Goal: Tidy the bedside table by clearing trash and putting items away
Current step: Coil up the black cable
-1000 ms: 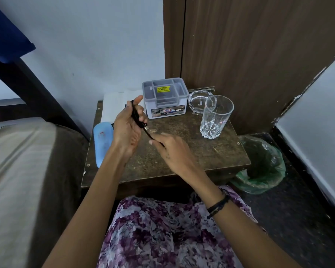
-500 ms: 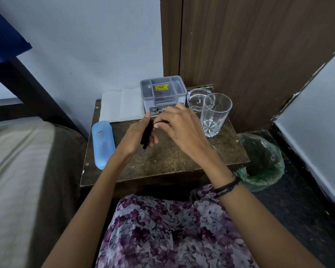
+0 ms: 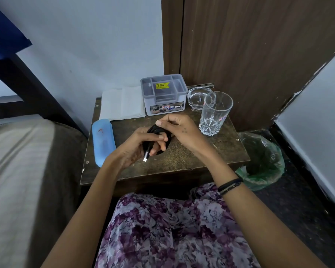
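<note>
Hands at mid-table, coiling a cord: our left hand (image 3: 132, 147) curls its fingers round a black charging cable (image 3: 156, 136) gathered into a loop, its silver-tipped plug (image 3: 145, 158) hanging below the palm, while our right hand (image 3: 179, 130) pinches the top of the coil with fingers bent. A second ago the cable ran straight between the two hands; now we have wound it into a compact bundle, which we judge ready for stowing. Just behind stands the grey compartmented plastic organiser box (image 3: 163, 94), a likely destination. Outward lie the blue oblong case (image 3: 103, 141), white folded tissue (image 3: 122, 105), clear glass ashtray (image 3: 197, 97) and cut-glass tumbler (image 3: 215, 113) on the worn wooden bedside table (image 3: 191, 157); a green bin bag (image 3: 263, 163) sits alongside.
</note>
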The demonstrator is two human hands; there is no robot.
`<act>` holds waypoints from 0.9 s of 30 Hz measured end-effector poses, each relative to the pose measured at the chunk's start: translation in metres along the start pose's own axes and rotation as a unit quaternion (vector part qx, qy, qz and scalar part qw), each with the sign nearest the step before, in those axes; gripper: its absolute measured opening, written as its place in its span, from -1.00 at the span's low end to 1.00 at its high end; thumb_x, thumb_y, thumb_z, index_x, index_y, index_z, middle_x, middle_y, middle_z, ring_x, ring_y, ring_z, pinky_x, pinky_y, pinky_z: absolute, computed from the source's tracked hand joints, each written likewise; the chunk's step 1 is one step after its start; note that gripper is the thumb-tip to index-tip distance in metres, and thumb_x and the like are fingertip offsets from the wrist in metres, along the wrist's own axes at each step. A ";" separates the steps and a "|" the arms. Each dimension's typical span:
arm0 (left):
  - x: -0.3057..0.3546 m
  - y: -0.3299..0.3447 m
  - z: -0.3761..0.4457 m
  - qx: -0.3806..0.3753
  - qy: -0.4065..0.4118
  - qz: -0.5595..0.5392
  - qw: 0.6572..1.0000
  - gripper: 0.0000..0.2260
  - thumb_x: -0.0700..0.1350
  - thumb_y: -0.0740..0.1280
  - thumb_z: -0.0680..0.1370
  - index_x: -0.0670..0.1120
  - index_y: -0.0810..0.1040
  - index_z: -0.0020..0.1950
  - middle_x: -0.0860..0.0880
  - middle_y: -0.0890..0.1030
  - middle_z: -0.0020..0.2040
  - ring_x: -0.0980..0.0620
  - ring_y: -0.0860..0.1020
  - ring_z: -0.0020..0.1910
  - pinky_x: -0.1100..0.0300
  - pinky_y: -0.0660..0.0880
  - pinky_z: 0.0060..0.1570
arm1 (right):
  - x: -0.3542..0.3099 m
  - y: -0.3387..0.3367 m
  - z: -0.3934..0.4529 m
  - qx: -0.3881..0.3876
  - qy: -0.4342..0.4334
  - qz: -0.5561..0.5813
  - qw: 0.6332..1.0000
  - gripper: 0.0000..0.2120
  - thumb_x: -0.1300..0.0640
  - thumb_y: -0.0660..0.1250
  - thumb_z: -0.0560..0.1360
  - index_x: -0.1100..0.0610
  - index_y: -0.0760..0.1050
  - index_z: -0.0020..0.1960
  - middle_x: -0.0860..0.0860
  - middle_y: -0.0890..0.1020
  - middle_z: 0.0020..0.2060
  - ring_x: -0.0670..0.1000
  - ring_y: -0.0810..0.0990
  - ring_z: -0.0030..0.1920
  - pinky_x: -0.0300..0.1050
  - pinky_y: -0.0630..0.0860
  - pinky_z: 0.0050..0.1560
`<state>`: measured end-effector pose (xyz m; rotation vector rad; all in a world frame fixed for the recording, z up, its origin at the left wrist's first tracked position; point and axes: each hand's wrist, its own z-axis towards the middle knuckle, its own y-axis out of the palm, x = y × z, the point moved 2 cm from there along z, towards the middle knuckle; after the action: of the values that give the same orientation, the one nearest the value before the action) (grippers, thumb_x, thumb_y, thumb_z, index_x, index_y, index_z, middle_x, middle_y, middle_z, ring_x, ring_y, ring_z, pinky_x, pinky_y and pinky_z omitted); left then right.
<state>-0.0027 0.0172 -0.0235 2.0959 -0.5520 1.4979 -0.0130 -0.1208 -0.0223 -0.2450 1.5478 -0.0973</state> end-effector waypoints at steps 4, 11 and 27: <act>0.002 0.002 0.007 0.130 0.026 0.069 0.989 -0.85 -0.34 0.19 0.40 -0.17 0.44 -0.34 -0.04 0.53 -0.49 0.15 0.41 -0.57 0.31 0.37 -0.48 | -0.001 -0.001 -0.003 0.043 0.022 0.047 0.998 -0.84 0.12 0.34 0.51 0.22 0.58 -0.04 0.07 0.62 -0.30 -0.07 0.60 -0.35 -0.18 0.55 -0.33; 0.005 0.008 0.000 0.192 0.181 0.325 0.908 -0.85 -0.31 0.15 0.57 -0.19 0.42 0.10 0.03 0.50 -0.18 0.23 0.46 -0.24 0.46 0.34 -0.22 | -0.004 -0.002 -0.010 0.060 0.070 0.171 0.981 -0.93 0.14 0.33 0.51 0.12 0.57 -0.09 0.03 0.54 -0.38 -0.16 0.50 -0.50 -0.32 0.50 -0.48; 0.014 0.016 0.000 0.333 0.216 0.403 0.824 -0.87 -0.24 0.12 0.60 -0.09 0.30 -0.13 0.09 0.40 -0.32 0.11 0.39 -0.34 0.30 0.29 -0.39 | -0.006 0.007 -0.018 0.082 0.103 0.183 0.974 -0.68 -0.13 0.23 0.52 0.10 0.60 -0.11 0.05 0.66 -0.22 -0.03 0.65 -0.25 -0.17 0.57 -0.18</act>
<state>-0.0080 0.0040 -0.0071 1.9165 -0.8882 2.9174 -0.0317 -0.1142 -0.0179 0.1887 1.7566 0.0404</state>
